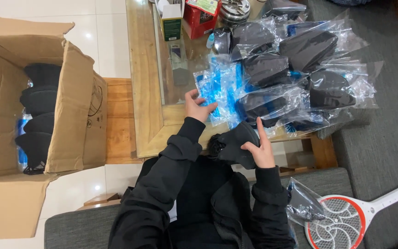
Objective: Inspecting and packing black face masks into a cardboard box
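My right hand [260, 148] grips a bare black cap [233, 143] over my lap, index finger raised. My left hand [197, 106] reaches forward with fingers spread and rests on the edge of a stack of clear and blue plastic bags [221, 87] on the glass-topped wooden table [143, 83]. Behind that stack lies a heap of black caps sealed in clear bags [300, 60], covering the table's right half.
A large open cardboard box [70, 106] at the left holds a stack of black caps [40, 110]. A red carton [200, 18], a green and white carton [172, 23] and a metal lid sit at the table's far end. A racket-shaped bug zapper [346, 219] and an empty bag [302, 205] lie on the grey sofa.
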